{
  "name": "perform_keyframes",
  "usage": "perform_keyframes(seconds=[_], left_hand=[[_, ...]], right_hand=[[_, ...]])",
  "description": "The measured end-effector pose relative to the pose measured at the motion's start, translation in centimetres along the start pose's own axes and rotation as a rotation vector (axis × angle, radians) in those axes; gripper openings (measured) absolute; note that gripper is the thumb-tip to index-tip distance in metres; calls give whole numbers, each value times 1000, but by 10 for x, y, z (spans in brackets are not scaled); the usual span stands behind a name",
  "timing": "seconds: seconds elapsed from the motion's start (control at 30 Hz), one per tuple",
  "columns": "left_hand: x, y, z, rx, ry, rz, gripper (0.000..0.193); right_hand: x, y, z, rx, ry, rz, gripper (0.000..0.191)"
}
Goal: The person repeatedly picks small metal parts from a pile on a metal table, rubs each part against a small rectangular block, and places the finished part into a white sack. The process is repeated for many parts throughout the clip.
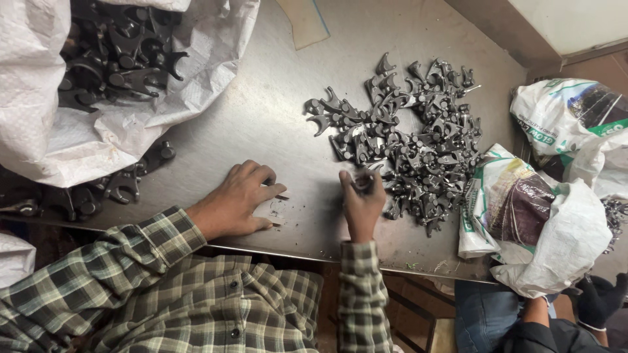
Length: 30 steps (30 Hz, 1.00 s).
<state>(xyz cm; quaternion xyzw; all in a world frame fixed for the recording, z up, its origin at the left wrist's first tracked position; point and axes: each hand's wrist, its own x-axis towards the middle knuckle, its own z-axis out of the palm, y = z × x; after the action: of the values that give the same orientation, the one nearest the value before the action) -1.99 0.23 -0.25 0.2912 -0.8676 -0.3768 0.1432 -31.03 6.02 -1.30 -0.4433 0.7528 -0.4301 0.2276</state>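
A small forked metal part [362,178] sits pinched in the fingers of the right hand [361,204], at the near-left edge of a loose heap of like grey forked parts [412,144] spread over the steel bench [275,98]. The right fingers are closed on that part, thumb and fingertips meeting around it, wrist rising from a plaid sleeve [360,294] at the near edge of the bench.

Just left of it, the left hand [237,199] lies knuckles-up on the bench, fingers curled down over a small pale card or block [273,210]; whether they grip anything I cannot tell.

Far left, a white woven sack [39,131] lies open, holding darker forked parts [118,59], and more dark parts [98,186] lie on the bench just near its mouth.

To the right of the heap, a printed white sack [530,222] slumps at the bench's near-right corner, with a second printed sack [569,121] beyond it. At the near-right corner of the view, another person's black-gloved hand [598,297] shows beside a blue trouser leg [484,314].
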Motion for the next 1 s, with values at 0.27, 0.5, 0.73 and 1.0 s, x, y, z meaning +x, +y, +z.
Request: perform_keyframes(seconds=[0.27,0.5,0.73,1.0], left_hand=[[-1,0,-2,4,12,14,72],[-1,1,0,4,17,8,72],[1,1,0,10,-3,-2,76],[2,2,-3,14,-34,-20,77]], right_hand=[[13,-20,24,-635,95,-280,36],[-45,-23,-15,-407,-264,-244,35],[-74,-42,-8,-430,-395,-329,37],[-66,-76,-5,-397,-467,-334,33]])
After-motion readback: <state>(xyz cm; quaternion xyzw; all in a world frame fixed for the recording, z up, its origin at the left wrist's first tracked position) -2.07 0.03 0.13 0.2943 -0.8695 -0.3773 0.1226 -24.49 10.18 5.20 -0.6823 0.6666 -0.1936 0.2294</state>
